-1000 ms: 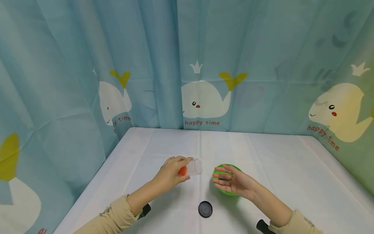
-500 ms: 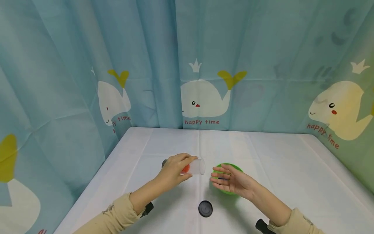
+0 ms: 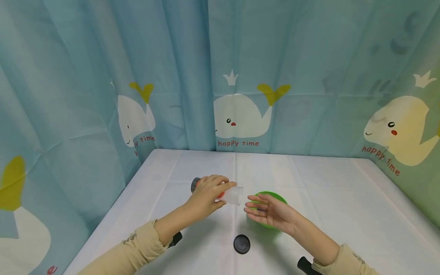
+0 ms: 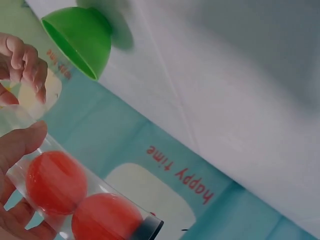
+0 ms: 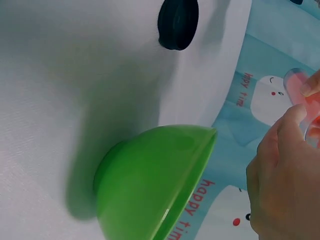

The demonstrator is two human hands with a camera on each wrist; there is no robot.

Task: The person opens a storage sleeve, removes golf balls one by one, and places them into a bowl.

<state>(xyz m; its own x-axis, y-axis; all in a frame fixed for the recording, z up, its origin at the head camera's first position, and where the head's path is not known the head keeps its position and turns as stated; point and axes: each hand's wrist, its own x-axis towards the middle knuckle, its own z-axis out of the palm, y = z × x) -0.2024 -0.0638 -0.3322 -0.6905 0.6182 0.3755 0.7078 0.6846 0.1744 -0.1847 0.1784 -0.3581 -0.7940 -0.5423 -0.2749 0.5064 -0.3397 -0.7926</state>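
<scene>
My left hand grips a clear plastic tube, held in the air on its side. Its uncovered end points right and slightly down, and a dark cap closes the other end. Inside, two red balls sit toward the capped end in the left wrist view. The right hand, fingers extended and slightly bent, hovers just right of the tube's mouth and holds nothing. Under and behind it stands a green bowl, partly covered by that hand in the head view; its inside is mostly hidden.
A round black lid lies on the white table, nearer than the bowl. A blue curtain with whale prints hangs behind and beside the table. Black wrist devices show below both sleeves.
My left hand has shifted a little right and the tube's capped end has risen, bringing its mouth nearer the right hand. The right hand has edged slightly left. Bowl and lid stay put.
</scene>
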